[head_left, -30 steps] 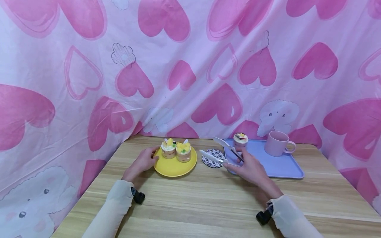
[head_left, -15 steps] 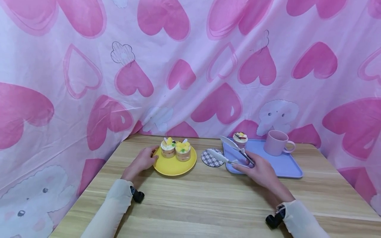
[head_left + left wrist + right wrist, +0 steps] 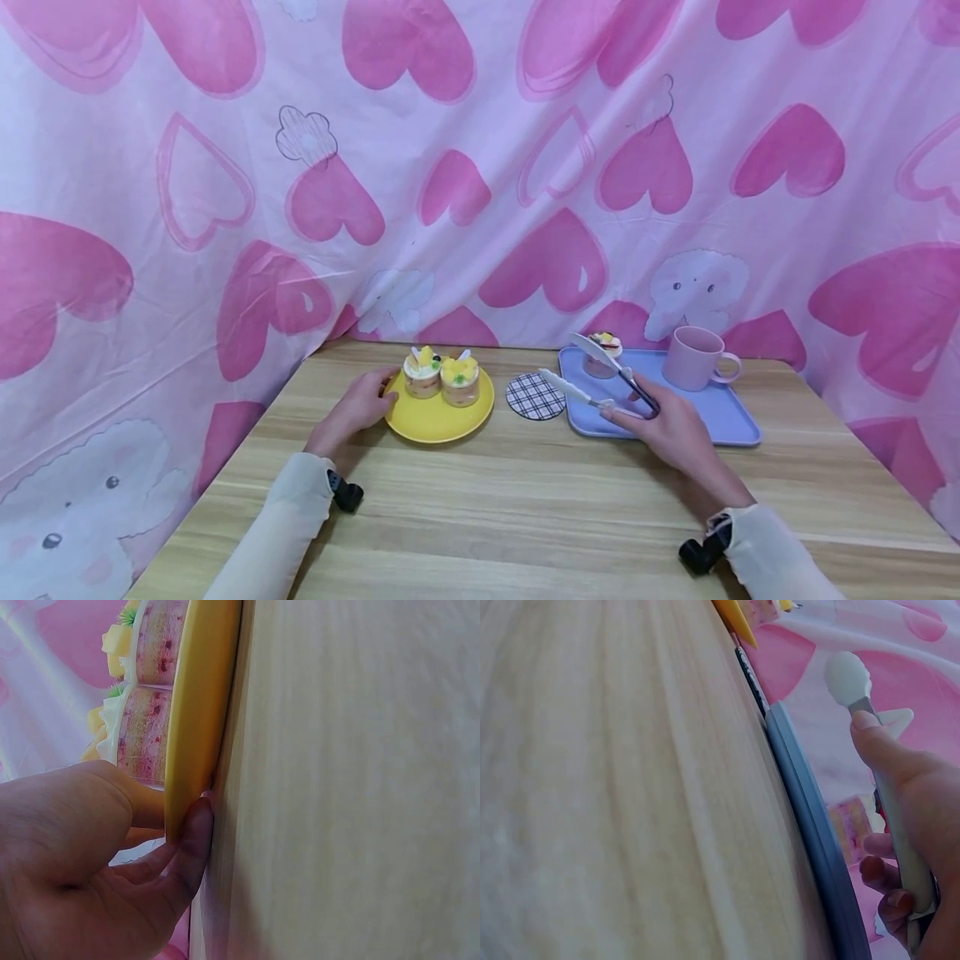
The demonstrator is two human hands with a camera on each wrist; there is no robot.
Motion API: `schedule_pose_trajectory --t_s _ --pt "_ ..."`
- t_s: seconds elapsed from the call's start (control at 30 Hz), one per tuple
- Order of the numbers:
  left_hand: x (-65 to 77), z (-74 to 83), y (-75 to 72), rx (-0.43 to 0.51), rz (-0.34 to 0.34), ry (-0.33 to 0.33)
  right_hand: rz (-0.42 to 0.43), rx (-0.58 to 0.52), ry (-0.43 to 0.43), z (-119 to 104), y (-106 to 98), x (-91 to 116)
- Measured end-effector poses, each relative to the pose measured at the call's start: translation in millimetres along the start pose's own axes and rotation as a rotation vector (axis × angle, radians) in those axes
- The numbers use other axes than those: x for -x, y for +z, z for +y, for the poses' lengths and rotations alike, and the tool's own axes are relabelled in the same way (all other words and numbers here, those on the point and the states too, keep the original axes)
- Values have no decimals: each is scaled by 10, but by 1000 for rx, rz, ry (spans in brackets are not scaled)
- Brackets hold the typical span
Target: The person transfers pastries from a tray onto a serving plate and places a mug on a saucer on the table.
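Observation:
On the left, my left hand (image 3: pixel 362 406) pinches the rim of a yellow plate (image 3: pixel 435 428); in the left wrist view, fingers (image 3: pixel 196 832) lie on both sides of the rim. Two dessert cups topped with yellow fruit, a left one (image 3: pixel 422 382) and a right one (image 3: pixel 461 390), stand upright on the plate. My right hand (image 3: pixel 677 427) grips serving tongs (image 3: pixel 568 387) with their arms spread and nothing seen between them. They hang over the blue tray (image 3: pixel 737 428), the upper arm partly covering a third dessert cup (image 3: pixel 597 367) that stands at the tray's back left.
A pink mug (image 3: pixel 692 360) stands on the tray, right of the third cup. Between plate and tray lies a round checked coaster (image 3: pixel 536 397). Behind the wooden table (image 3: pixel 480 517) hangs a pink heart-patterned cloth (image 3: pixel 457 283).
My right hand has drawn the tongs to the right, from over the coaster to over the tray beside the third cup. My left hand has stayed on the plate rim.

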State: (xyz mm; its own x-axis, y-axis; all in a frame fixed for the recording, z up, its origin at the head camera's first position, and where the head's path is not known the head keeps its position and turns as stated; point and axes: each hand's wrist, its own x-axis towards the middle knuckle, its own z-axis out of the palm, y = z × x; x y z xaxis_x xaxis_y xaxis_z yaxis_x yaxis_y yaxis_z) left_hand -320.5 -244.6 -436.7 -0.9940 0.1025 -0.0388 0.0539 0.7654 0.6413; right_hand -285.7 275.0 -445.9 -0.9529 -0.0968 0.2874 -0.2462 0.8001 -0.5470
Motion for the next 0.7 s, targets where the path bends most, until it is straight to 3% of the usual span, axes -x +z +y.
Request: schedule_pose_trajectory --t_s 0.23,0.7 --pt "9 -11 1 -17 23 55 33 -30 23 36 13 -18" --pt "1 -15 2 -23 22 51 103 -50 55 73 -18 -36"
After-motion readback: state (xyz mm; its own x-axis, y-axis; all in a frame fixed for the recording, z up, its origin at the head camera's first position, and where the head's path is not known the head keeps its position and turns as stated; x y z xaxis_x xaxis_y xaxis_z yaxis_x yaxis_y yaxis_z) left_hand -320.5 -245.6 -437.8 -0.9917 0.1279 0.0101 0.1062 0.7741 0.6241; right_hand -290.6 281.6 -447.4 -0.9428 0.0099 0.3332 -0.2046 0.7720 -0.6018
